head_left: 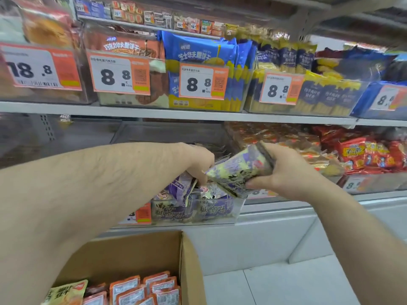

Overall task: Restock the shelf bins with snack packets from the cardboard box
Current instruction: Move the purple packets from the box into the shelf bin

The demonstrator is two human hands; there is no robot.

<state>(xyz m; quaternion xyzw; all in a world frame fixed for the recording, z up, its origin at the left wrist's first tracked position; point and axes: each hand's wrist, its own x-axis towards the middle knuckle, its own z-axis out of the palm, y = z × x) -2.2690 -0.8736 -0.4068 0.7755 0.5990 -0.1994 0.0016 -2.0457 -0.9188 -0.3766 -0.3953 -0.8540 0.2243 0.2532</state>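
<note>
My right hand (284, 172) grips a stack of purple and yellow snack packets (239, 172), tilted over a clear shelf bin (236, 211) on the lower shelf. The bin holds several purple packets (174, 211) of the same kind. My left hand (199, 160) reaches into the top of this bin, with its fingers down among the packets; I cannot tell if it pinches one. The open cardboard box (187, 256) stands below at the bottom, with several orange packets (143, 289) and a yellow packet (66, 291) inside.
The upper shelf (198, 114) carries clear bins of brown, blue and yellow biscuit packs behind orange price tags. Red snack bags (361, 155) fill the bin to the right on the lower shelf. A white base panel and floor tiles lie below right.
</note>
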